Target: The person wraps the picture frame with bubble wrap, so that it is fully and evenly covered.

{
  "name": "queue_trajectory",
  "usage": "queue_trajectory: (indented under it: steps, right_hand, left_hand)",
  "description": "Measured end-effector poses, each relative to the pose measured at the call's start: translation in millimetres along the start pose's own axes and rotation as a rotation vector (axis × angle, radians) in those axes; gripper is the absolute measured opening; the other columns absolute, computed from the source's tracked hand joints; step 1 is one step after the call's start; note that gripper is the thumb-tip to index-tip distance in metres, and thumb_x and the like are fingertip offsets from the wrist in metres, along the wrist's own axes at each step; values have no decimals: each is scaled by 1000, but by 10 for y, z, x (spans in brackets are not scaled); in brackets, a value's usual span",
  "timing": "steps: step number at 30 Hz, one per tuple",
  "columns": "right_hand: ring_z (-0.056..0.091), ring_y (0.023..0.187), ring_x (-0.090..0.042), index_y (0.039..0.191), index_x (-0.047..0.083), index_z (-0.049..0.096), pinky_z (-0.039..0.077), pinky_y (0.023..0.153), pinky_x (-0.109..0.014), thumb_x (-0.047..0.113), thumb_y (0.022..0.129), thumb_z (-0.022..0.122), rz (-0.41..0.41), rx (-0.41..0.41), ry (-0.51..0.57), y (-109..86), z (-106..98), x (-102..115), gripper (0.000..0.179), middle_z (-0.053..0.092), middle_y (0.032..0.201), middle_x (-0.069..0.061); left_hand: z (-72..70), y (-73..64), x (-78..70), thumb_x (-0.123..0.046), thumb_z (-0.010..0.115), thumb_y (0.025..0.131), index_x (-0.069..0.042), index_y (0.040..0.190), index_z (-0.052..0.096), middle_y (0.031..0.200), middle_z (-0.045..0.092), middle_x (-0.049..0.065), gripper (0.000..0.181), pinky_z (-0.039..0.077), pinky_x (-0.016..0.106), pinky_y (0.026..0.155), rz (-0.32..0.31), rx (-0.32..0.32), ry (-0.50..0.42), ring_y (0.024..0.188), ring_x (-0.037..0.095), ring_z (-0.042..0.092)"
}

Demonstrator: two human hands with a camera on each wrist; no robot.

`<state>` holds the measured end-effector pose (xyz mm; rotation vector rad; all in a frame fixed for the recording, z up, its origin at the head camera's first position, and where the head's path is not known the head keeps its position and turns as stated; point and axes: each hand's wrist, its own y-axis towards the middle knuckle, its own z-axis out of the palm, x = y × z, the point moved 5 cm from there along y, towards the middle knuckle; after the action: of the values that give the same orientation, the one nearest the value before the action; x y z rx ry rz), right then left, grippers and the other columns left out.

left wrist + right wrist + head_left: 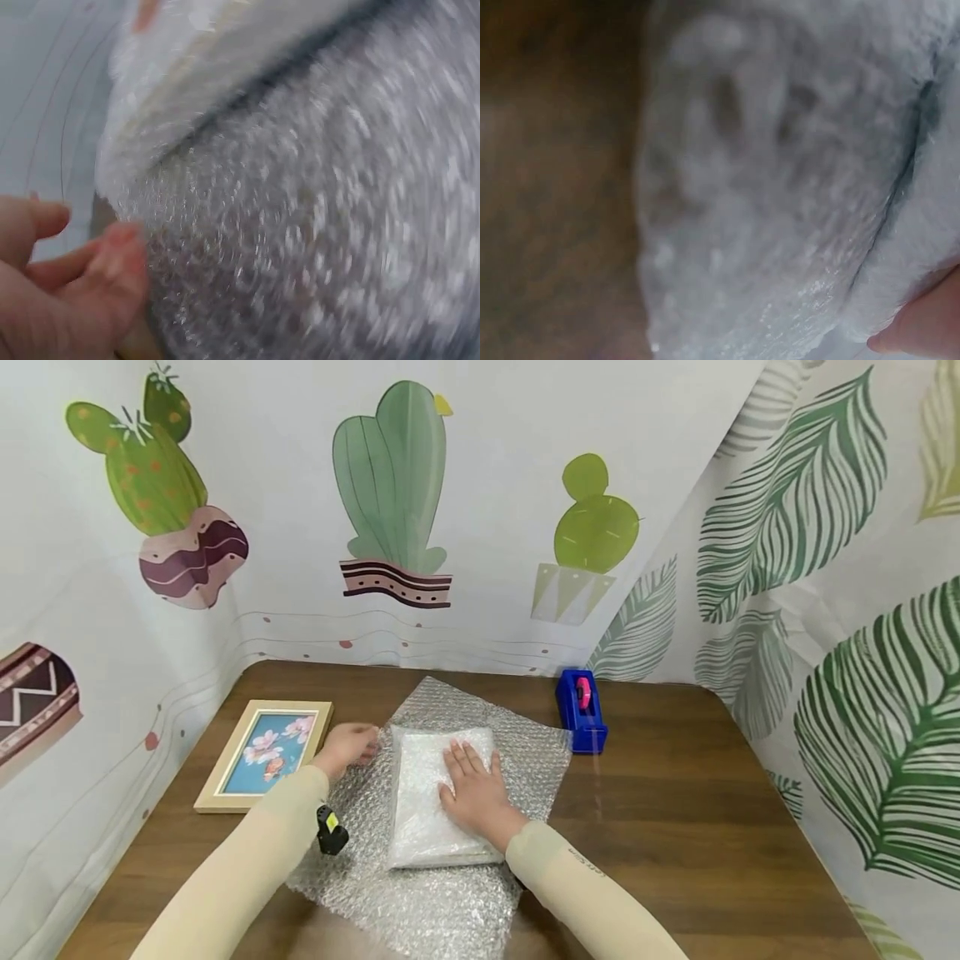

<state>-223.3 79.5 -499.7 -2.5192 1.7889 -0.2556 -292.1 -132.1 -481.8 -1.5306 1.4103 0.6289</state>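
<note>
Resting flat on a white rectangular package in shiny clear wrapping (420, 810), the right hand (476, 789) had its fingers straight and its grip released. The package lay around the middle of a large sheet of clear bubble wrap (442, 906), which was spread at an angle upon the brown wooden table (675, 810). The left hand (348, 747) was at the left edge of this sheet, between the package and a light wooden picture frame with pink blossoms on blue (262, 756). In the left wrist view, its thumb stood apart from the slightly bent fingers and nothing showed between them, so this grip was also released. Whether those fingertips touched the sheet, I could not tell. Near the far right corner of the sheet stood a blue tape dispenser (588, 731) with a pink roll (582, 693).
</note>
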Motion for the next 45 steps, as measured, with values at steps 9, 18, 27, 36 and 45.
queue_trajectory:
  steps: [9, 18, 27, 36, 45]
  right_hand:
    - [18, 155, -21, 158, 17, 24, 11, 123, -62, 46, 103, 30, -23, -26, 11, -15, 61, 34, 62, 17, 167, 0]
    - [17, 156, -21, 158, 17, 24, 12, 124, -62, 46, 103, 30, 0, -42, 6, -35, -4, 6, 62, 16, 167, 1]
    - [16, 156, -21, 158, 17, 23, 10, 124, -62, 47, 103, 29, -4, -39, 13, -9, 30, -12, 63, 16, 167, 1]
    - [11, 156, -18, 159, 20, 21, 5, 125, -59, 48, 104, 28, 18, -1, 40, 23, -19, -32, 62, 14, 168, 4]
    - [9, 157, -20, 159, 18, 20, 1, 125, -60, 43, 104, 28, -12, 57, 129, 19, -57, -71, 61, 11, 168, 2]
  left_hand:
    - [266, 48, 34, -13, 53, 98, 7, 143, 45, 138, 55, 24, 50, 51, 33, 91, -181, 84, -183, 115, 32, 60]
    - [362, 20, -44, 2, 40, 99, 11, 150, 25, 157, 27, 32, 54, 30, 49, 121, -64, 132, -289, 147, 39, 31]
    - [352, -116, -260, -4, 55, 97, 0, 136, 57, 134, 61, 25, 40, 56, 45, 86, 238, -17, 440, 112, 40, 64]
    - [315, -56, -535, -11, 67, 92, -12, 86, 66, 123, 60, 16, 6, 41, 58, 90, 446, 22, 742, 118, 40, 46]
    - [539, -5, -514, -2, 73, 84, -13, 77, 64, 86, 70, 4, 16, 46, 43, 77, 644, -120, 803, 89, 24, 54]
